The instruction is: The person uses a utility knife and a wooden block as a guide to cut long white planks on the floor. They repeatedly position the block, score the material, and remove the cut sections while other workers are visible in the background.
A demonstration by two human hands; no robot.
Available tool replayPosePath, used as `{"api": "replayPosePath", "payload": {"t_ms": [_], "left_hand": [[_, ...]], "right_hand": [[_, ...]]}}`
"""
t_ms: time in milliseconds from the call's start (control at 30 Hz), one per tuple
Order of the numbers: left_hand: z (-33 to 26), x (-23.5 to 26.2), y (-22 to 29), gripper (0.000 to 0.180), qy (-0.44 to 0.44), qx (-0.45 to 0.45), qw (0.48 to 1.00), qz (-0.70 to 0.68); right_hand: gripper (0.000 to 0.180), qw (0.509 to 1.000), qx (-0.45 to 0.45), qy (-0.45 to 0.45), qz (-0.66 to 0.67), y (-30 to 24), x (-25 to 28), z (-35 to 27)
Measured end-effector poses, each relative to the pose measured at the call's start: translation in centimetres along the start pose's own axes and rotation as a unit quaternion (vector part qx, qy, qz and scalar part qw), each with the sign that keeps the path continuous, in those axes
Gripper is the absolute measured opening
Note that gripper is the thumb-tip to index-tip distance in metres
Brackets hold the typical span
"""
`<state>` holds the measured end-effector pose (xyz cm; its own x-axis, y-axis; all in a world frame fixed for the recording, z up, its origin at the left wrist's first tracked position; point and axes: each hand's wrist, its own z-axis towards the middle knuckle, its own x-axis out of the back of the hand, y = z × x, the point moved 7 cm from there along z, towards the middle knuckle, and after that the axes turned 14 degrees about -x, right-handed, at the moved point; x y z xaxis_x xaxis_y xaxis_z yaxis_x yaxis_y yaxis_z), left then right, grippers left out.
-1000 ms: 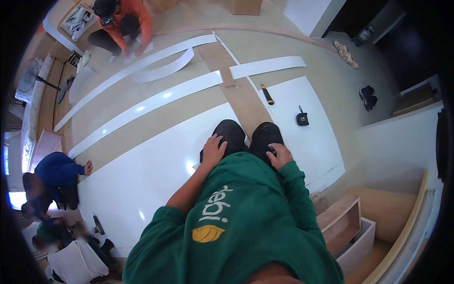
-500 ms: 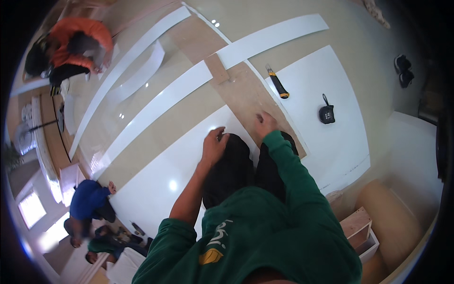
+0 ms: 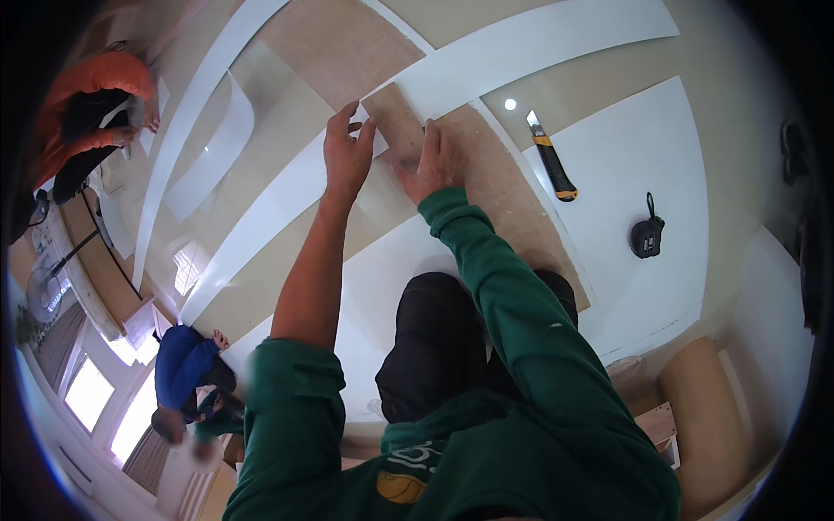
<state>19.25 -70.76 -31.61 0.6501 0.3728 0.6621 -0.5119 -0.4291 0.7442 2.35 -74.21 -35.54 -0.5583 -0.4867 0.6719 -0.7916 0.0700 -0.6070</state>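
A small brown rectangular board piece (image 3: 393, 115) lies across the long white strips, over a long brown board (image 3: 512, 191). My left hand (image 3: 349, 158) is at its left edge, thumb and fingers apart, over the end of the left white strip (image 3: 287, 187). On the piece's other side is my right hand (image 3: 436, 163), forefinger stretched out along the edge by the right white strip (image 3: 521, 61) and thumb spread toward the near end. Neither hand visibly grips the piece. Right of the long board, a black and yellow utility knife (image 3: 552, 167) lies with its blade showing.
A black tape measure (image 3: 645, 237) rests on a white sheet (image 3: 686, 174) at right. More white strips (image 3: 217, 156) lie at left. A person in orange (image 3: 95, 87) crouches at far left; another in blue (image 3: 184, 369) is at lower left. A wooden box (image 3: 658, 425) stands lower right.
Both my hands have moved forward from near my knees to the small brown piece, one on each side. My view has shifted closer to the strips.
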Motion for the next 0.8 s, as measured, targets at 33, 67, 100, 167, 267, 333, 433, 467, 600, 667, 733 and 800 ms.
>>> {"api": "replayPosePath", "payload": {"t_ms": [33,67,100,167,267,333,433,467,600,667,733,800], "left_hand": [[0.2,-0.4,-0.4,0.048,-0.009,-0.001,1.0,0.011],[0.4,-0.7,-0.9,0.049,-0.018,-0.003,1.0,0.022],[0.3,-1.0,-1.2,0.05,-0.027,-0.005,0.999,0.033],[0.0,-1.3,-2.3,0.052,-0.003,0.011,1.0,0.013],[-0.8,-1.7,-3.2,0.054,0.01,0.02,1.0,-0.011],[-0.9,-1.9,-3.2,0.056,0.0,-0.001,1.0,-0.004],[-0.5,-1.7,-2.4,0.056,-0.027,-0.037,0.998,0.033],[-0.2,-1.6,-1.9,0.056,-0.033,-0.032,0.998,0.041],[-0.3,0.0,-3.5,0.058,0.028,-0.033,0.999,-0.004],[-0.5,1.2,-3.1,0.079,-0.026,-0.12,0.985,0.118],[-1.3,1.7,-3.1,0.095,-0.111,-0.129,0.969,0.181],[-2.4,2.1,-4.4,0.108,-0.211,-0.139,0.937,0.242]], "right_hand": [[0.079,1.0,0.01,0.006,-0.015,-0.1,-0.1,0.1],[0.079,0.999,0.02,0.012,-0.029,-0.2,-0.3,0.1],[0.08,0.998,0.03,0.018,-0.044,-0.3,-0.4,0.0],[0.079,0.997,0.061,0.032,-0.043,-0.2,-0.4,0.0],[0.075,0.994,0.097,0.042,-0.029,-0.3,-0.6,-0.4],[0.074,0.994,0.1,0.052,-0.009,-0.1,-1.0,-0.2],[0.074,0.993,0.089,0.075,0.006,-0.4,-1.6,0.4],[0.075,0.992,0.09,0.084,-0.01,-0.9,-1.2,0.5],[0.074,0.99,0.109,0.086,-0.023,-1.0,-1.0,0.5],[0.072,0.989,0.12,0.082,-0.008,0.2,-0.1,0.4],[0.07,0.987,0.137,0.083,-0.008,1.0,0.8,0.1],[0.068,0.983,0.161,0.082,-0.021,1.5,1.2,-0.4]]}}
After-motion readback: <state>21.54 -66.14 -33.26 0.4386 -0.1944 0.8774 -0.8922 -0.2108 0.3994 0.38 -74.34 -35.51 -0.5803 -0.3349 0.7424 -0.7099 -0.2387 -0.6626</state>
